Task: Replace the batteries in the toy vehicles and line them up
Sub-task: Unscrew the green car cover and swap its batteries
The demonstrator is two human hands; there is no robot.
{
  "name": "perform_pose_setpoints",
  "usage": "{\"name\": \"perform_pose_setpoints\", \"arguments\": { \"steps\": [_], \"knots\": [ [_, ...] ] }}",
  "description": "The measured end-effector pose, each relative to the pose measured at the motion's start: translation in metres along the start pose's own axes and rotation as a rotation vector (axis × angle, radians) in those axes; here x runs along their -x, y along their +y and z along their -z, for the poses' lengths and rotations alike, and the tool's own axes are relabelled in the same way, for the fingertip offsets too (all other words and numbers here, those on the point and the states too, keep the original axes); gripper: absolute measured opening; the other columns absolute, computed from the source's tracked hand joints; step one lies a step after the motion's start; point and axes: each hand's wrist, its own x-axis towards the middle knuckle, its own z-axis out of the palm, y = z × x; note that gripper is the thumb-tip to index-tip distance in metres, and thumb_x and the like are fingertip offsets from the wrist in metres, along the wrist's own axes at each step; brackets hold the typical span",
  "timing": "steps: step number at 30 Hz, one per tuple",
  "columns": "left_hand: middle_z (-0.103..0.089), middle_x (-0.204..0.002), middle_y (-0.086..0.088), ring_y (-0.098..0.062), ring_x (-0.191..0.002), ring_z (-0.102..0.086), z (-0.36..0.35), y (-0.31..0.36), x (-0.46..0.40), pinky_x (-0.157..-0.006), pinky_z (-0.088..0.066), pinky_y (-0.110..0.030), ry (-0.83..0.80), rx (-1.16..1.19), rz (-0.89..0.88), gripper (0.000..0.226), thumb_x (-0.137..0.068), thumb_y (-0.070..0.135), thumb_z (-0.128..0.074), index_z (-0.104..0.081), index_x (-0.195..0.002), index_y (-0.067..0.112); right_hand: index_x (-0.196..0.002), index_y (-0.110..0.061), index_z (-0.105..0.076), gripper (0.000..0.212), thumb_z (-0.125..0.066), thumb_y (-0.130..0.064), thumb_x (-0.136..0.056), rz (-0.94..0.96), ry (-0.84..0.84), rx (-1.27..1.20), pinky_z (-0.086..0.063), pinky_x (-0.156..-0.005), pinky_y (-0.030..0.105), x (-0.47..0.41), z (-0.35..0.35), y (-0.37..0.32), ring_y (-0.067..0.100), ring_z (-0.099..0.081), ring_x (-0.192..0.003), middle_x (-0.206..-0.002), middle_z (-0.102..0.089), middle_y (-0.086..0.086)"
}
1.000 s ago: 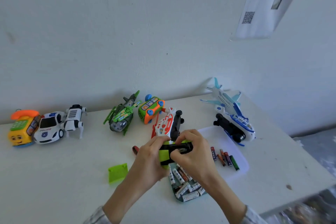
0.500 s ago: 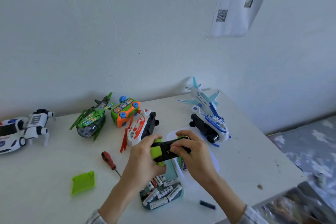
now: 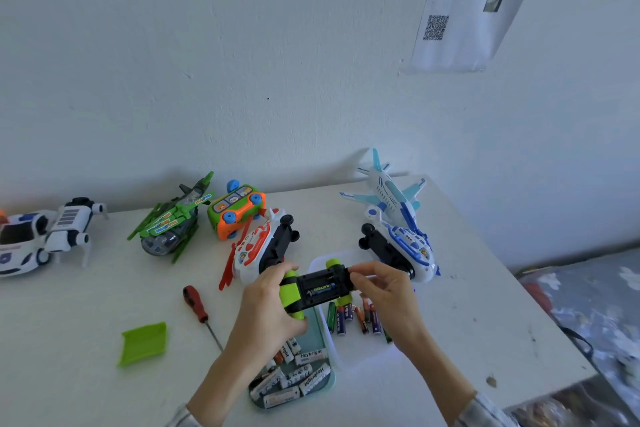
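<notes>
I hold a lime-green and black toy car (image 3: 320,288) upside down above the trays, its battery bay uncovered with a blue battery inside. My left hand (image 3: 268,308) grips the car's left end. My right hand (image 3: 382,291) pinches its right end with curled fingers. The car's green battery cover (image 3: 143,343) lies on the table to the left. A red-handled screwdriver (image 3: 197,305) lies beside it. A teal tray (image 3: 320,333) of white batteries sits under my left wrist. A white tray (image 3: 363,354) holds several coloured batteries.
Along the wall stand a white police car (image 3: 17,243), a white robot dog (image 3: 71,229), a green helicopter (image 3: 171,222) and an orange-green bus (image 3: 235,210). A red-white toy (image 3: 258,248) and a blue-white toy (image 3: 403,250) lie on their sides. A blue plane (image 3: 389,192) stands behind.
My head view has swung right and closer. My right fingers have shifted off the battery bay to the car's right end, which uncovers the blue battery. The left hand keeps its grip.
</notes>
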Motion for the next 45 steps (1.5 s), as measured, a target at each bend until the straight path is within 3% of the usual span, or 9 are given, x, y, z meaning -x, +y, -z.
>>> {"name": "perform_pose_setpoints", "arguments": {
  "steps": [8, 12, 18, 27, 30, 34, 37, 40, 45],
  "knots": [
    [-0.064, -0.100, 0.012, -0.001, -0.088, -0.060, 0.037, -0.017, 0.023, -0.073, -0.041, -0.001, 0.024, 0.023, 0.084, 0.075, -0.047, 0.011, -0.090, -0.060, -0.115, 0.024, -0.089, -0.021, -0.071, 0.013, -0.066, -0.009, -0.087, 0.024, -0.096, 0.038, -0.040, -0.054, 0.015, 0.014, -0.037, -0.008, 0.002, -0.056, -0.056, -0.078, -0.072, 0.003],
    [-0.066, -0.093, 0.017, 0.008, -0.086, -0.058, 0.075, -0.042, 0.049, -0.070, -0.039, -0.001, 0.071, 0.060, 0.150, 0.075, -0.043, 0.011, -0.091, -0.061, -0.108, 0.031, -0.092, -0.027, -0.068, 0.019, -0.068, -0.009, -0.085, 0.142, -0.176, 0.145, -0.053, -0.068, 0.023, 0.030, -0.085, -0.020, 0.007, -0.062, -0.078, -0.096, -0.065, -0.003],
    [-0.065, -0.092, 0.016, -0.001, -0.080, -0.061, 0.127, -0.087, 0.079, -0.066, -0.039, -0.001, 0.029, 0.037, 0.227, 0.072, -0.044, 0.008, -0.089, -0.059, -0.104, 0.033, -0.096, -0.027, -0.067, 0.019, -0.068, -0.011, -0.085, 0.180, -0.196, 0.287, -0.048, -0.070, 0.013, 0.055, -0.161, -0.016, 0.007, -0.059, -0.081, -0.099, -0.059, -0.008],
    [-0.060, -0.114, 0.007, -0.009, -0.100, -0.056, 0.149, -0.141, 0.095, -0.072, -0.036, 0.000, -0.155, 0.009, 0.271, 0.087, -0.050, 0.016, -0.091, -0.055, -0.129, 0.020, -0.100, -0.023, -0.069, 0.020, -0.069, -0.012, -0.083, 0.097, -0.062, 0.349, -0.045, -0.069, 0.014, 0.087, -0.219, 0.002, 0.010, -0.059, -0.083, -0.100, -0.062, -0.004],
    [-0.052, -0.127, 0.000, -0.016, -0.116, -0.050, 0.151, -0.145, 0.096, -0.087, -0.036, -0.016, -0.199, -0.101, 0.244, 0.097, -0.053, 0.026, -0.091, -0.044, -0.138, 0.022, -0.106, -0.024, -0.068, 0.022, -0.067, -0.015, -0.086, 0.101, -0.012, 0.385, -0.044, -0.076, 0.020, 0.095, -0.227, 0.003, 0.010, -0.056, -0.089, -0.103, -0.061, -0.006],
    [-0.021, -0.147, -0.011, -0.034, -0.134, -0.022, 0.157, -0.130, 0.100, -0.103, -0.032, -0.044, -0.224, -0.438, 0.240, 0.118, -0.052, 0.052, -0.087, -0.022, -0.147, 0.026, -0.114, -0.021, -0.066, 0.025, -0.065, -0.021, -0.089, 0.161, 0.086, 0.424, -0.038, -0.082, 0.017, 0.115, -0.228, 0.004, 0.005, -0.049, -0.097, -0.112, -0.054, -0.008],
    [-0.028, -0.144, -0.021, -0.041, -0.130, -0.025, 0.146, -0.103, 0.108, -0.096, -0.038, -0.055, -0.031, -0.394, 0.028, 0.102, -0.054, 0.037, -0.091, -0.040, -0.140, 0.016, -0.109, -0.016, -0.066, 0.019, -0.062, -0.018, -0.091, 0.183, 0.251, 0.380, -0.042, -0.087, 0.020, 0.137, -0.215, 0.011, 0.007, -0.051, -0.101, -0.111, -0.053, -0.008],
    [-0.042, -0.132, -0.021, -0.039, -0.122, -0.037, 0.119, -0.075, 0.120, -0.092, -0.045, -0.057, 0.123, -0.244, -0.291, 0.067, -0.061, 0.015, -0.087, -0.057, -0.121, 0.010, -0.097, -0.013, -0.070, 0.011, -0.061, -0.010, -0.090, 0.225, 0.471, 0.345, -0.047, -0.074, 0.016, 0.160, -0.191, 0.025, 0.006, -0.057, -0.085, -0.098, -0.058, -0.008],
    [-0.052, -0.118, -0.008, -0.023, -0.113, -0.051, 0.067, -0.033, 0.151, -0.095, -0.048, -0.037, 0.016, -0.028, -0.648, 0.027, -0.074, 0.001, -0.074, -0.067, -0.100, 0.007, -0.086, -0.011, -0.069, 0.014, -0.061, 0.000, -0.086, 0.216, 0.685, 0.363, -0.045, -0.066, 0.013, 0.209, -0.141, 0.067, 0.000, -0.056, -0.078, -0.090, -0.061, -0.005]
  ]
}}
